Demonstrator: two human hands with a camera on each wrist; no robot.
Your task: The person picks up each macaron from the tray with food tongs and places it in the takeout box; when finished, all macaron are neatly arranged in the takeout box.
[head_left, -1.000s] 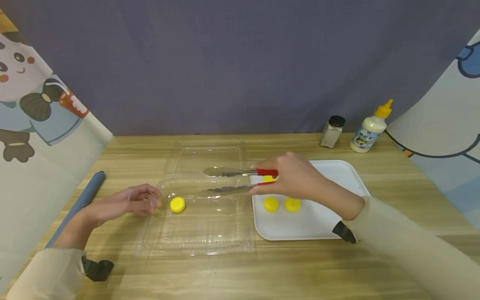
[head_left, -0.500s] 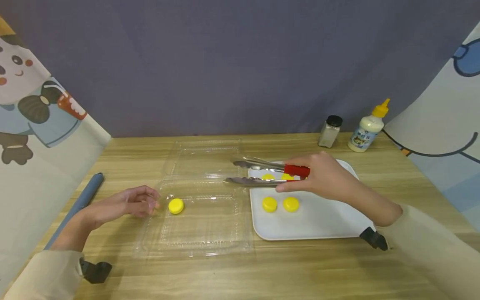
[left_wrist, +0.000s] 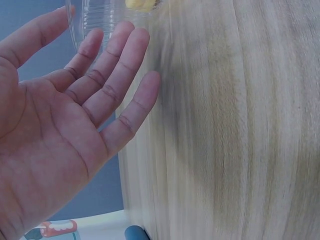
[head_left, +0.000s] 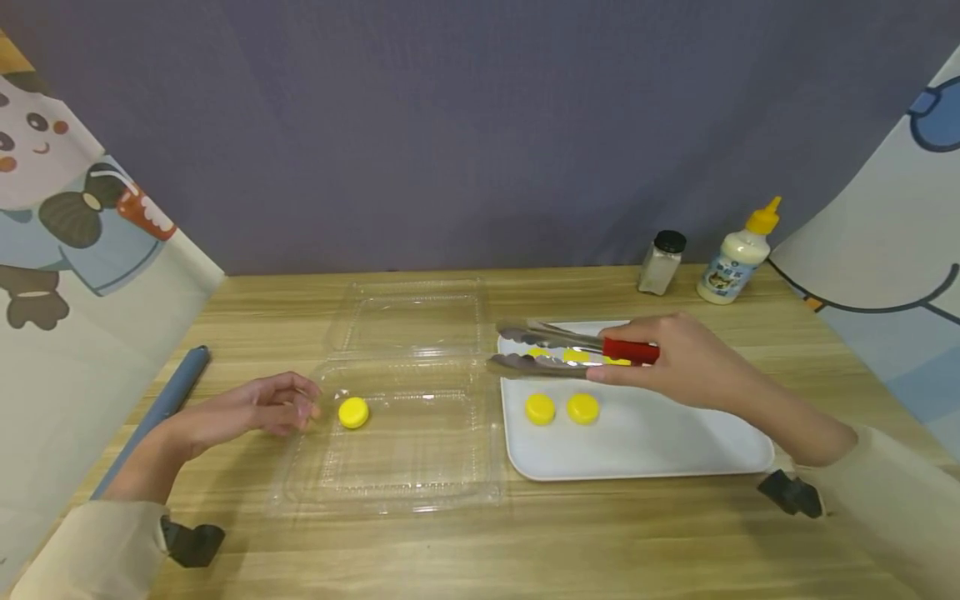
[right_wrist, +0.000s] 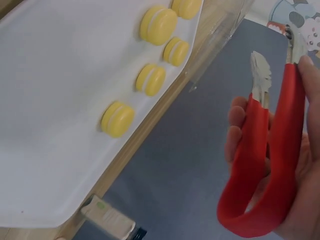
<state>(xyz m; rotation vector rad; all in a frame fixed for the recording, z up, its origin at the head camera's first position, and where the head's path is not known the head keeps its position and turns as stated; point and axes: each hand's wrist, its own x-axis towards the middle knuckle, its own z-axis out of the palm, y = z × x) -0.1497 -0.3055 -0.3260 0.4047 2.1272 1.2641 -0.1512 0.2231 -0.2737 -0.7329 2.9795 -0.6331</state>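
My right hand (head_left: 693, 365) grips red-handled metal tongs (head_left: 632, 351), whose spread arms point left above the far part of a white tray (head_left: 660, 450). Nothing lies between their tips. Several yellow macarons (right_wrist: 159, 25) with a pale middle layer sit on the tray; the tongs partly cover the far row in the head view. A clear plastic clamshell box (head_left: 386, 505) lies with its lid folded back, with one yellow macaron (head_left: 353, 412) near its left side. My left hand (head_left: 251, 406) is at the box's left edge, fingers loosely extended; whether it touches the rim I cannot tell.
A blue-grey rod (head_left: 161, 396) lies on the wooden table at the left. Behind the tray stand a black-capped jar (head_left: 662, 262) and a squeeze bottle (head_left: 733, 258) with a yellow nozzle. A dark grey cloth (head_left: 480, 133) hangs at the back.
My right hand has moved right with the tongs, from over the box to over the tray. The left hand and the macarons have stayed in place.
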